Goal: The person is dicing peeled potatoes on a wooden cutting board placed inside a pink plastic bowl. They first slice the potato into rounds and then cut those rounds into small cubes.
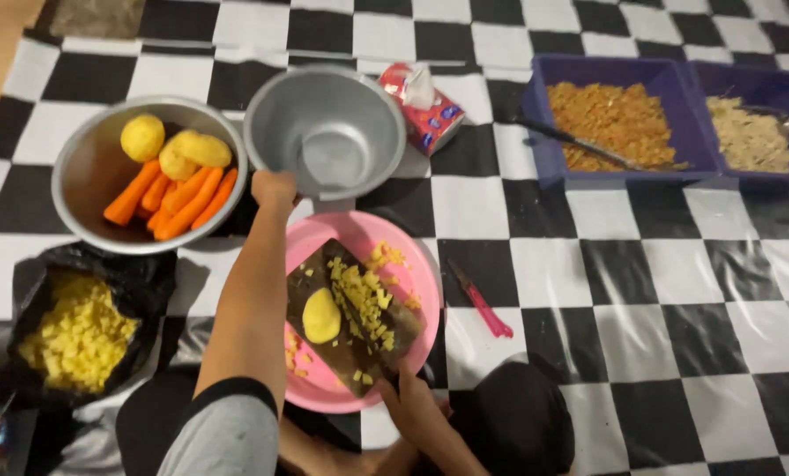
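The cleaver (355, 319), carrying diced potato (364, 300) and a potato half (321, 316), is lying over the pink plate (423, 273), gripped by the closed right hand (412, 407). The left hand (274, 189), fingers curled, is grasping the empty steel bowl (326, 132) just beyond the plate, likely to receive the dice; the next move calls for pulling it close.

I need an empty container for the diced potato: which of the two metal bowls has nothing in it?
The right-hand metal bowl, whose rim the left hand touches, is empty. The other metal bowl holds carrots and potatoes.

Bare cloth (641, 291) right; bowls (328, 123) crowd left.
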